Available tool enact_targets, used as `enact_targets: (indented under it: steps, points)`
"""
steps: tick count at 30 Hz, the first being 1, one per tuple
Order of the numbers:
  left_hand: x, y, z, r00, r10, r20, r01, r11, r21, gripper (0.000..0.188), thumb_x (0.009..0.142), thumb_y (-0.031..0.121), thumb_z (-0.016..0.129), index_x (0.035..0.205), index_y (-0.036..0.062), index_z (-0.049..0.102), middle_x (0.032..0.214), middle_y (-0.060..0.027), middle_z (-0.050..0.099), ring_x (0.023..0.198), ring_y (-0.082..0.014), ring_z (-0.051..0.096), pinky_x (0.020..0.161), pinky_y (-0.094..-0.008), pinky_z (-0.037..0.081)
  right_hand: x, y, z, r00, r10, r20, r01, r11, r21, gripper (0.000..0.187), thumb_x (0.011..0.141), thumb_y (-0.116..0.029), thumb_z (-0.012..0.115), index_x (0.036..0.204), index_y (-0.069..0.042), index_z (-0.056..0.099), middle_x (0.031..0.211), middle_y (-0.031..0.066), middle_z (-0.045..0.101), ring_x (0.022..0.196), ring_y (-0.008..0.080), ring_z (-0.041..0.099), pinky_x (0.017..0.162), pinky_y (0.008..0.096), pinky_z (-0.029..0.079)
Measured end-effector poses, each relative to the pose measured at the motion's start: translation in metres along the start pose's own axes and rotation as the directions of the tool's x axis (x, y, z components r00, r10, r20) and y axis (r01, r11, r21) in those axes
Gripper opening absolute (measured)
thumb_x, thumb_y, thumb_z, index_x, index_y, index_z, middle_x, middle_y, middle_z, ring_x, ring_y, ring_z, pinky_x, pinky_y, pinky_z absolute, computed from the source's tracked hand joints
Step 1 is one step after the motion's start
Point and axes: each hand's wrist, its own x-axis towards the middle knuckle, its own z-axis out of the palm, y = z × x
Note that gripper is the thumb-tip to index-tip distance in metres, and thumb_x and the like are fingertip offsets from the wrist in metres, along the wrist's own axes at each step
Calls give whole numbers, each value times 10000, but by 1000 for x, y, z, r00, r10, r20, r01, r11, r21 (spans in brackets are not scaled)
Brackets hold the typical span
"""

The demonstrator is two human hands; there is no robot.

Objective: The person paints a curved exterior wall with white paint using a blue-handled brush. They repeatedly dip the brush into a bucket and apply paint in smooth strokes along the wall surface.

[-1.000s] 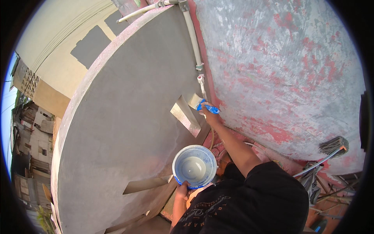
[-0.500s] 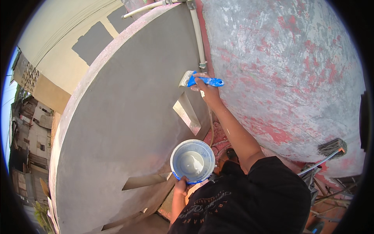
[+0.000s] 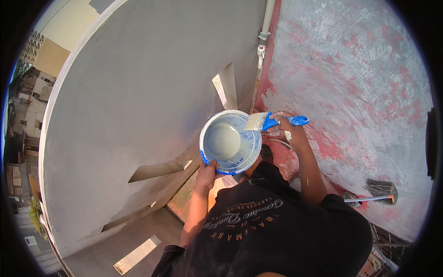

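Head view, item one: we hold the paint bucket (image 3: 230, 142) by its lower rim in our left hand (image 3: 208, 170), fingers closed on it; tilted, it could spill its pale grey paint down the grey wall (image 3: 138, 101). Item two: our right hand (image 3: 286, 131) grips the blue-handled brush (image 3: 272, 121), bristles at the bucket's rim; an overloaded brush may drip. A broom (image 3: 376, 193) lies on the red-patched floor (image 3: 360, 83).

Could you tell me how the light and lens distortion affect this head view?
Head view: hard sunlight, with sharp shadows slanting across the grey wall; fisheye bends the white pipe and wall edges, black vignette at the rim; the paint bucket and brush stay sharp.
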Motion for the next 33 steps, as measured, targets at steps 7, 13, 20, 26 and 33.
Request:
enact_targets:
  steps: [7, 13, 20, 26, 33]
  points:
    - [19, -4, 27, 986, 31, -162, -17, 996, 83, 677, 884, 89, 524, 1505, 83, 253, 1106, -140, 583, 881, -243, 678, 654, -391, 652, 18, 20, 2, 986, -68, 152, 131, 878, -461, 145, 986, -71, 593, 1066, 11, 682, 995, 97, 712, 873, 151, 709, 758, 295, 593]
    - [24, 4, 51, 975, 61, -213, -60, 998, 13, 680, 885, 97, 516, 1508, 76, 243, 1102, -140, 577, 871, -245, 670, 626, -384, 642, 39, 1, 8, 961, -25, 275, 142, 900, -413, 123, 968, -56, 606, 1027, 12, 689, 961, 92, 713, 825, 159, 717, 723, 282, 580]
    - [22, 16, 96, 958, 110, -267, -100, 994, 50, 587, 913, 49, 478, 1479, 36, 321, 1171, -158, 585, 988, -282, 689, 751, -427, 651, 80, 28, 13, 947, 172, 273, 20, 813, -582, 156, 902, -147, 677, 996, -28, 717, 859, 90, 722, 750, 188, 716, 665, 310, 558]
    - [33, 15, 129, 958, 121, -259, -117, 993, 31, 611, 896, 66, 485, 1485, 48, 322, 1193, -153, 587, 989, -259, 678, 738, -403, 639, 119, 60, 9, 931, 159, 330, 127, 704, -699, 202, 850, -221, 685, 903, -30, 726, 820, 167, 725, 792, 323, 721, 749, 393, 558]
    - [45, 5, 148, 947, 150, -284, -152, 988, 16, 628, 885, 63, 495, 1487, 47, 317, 1208, -154, 590, 1002, -259, 675, 699, -402, 642, 132, 67, -10, 945, 199, 259, 61, 672, -738, 212, 845, -229, 684, 902, -28, 723, 819, 176, 723, 797, 332, 721, 737, 405, 552]
